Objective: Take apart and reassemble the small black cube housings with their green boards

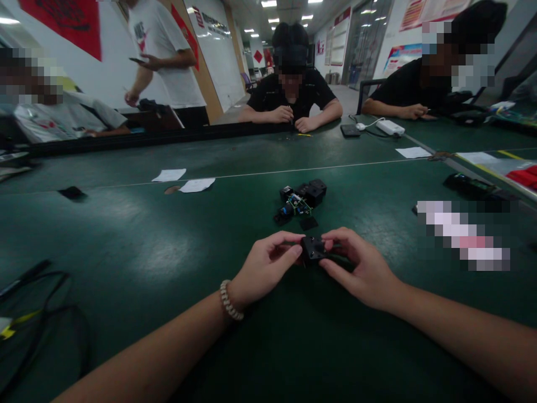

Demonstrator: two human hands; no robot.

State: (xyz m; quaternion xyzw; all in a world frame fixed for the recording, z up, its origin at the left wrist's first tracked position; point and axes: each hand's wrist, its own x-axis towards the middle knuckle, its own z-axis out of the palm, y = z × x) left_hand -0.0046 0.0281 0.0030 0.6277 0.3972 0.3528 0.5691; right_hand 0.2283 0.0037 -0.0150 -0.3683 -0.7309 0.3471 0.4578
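Between my two hands is a small black box-shaped housing (312,250) with screws at its corners and a raised part on one side. My left hand (271,260), with a beaded bracelet at the wrist, pinches its left edge between thumb and fingers. At its right side, the thumb and fingers of my right hand (356,266) close around the raised part. Just beyond lies a cluster of black blocks (314,192) and small circuit boards (298,205) with blue parts. A flat black square (309,223) rests nearer to my hands.
Paper slips (197,185) lie across the green table (126,235). Black cables (46,302) are at the left, and a blurred-out oblong item (461,235) is at the right. Opposite sits a person in black (293,101); a white power adapter (390,128) stands near them. Other people are on both sides.
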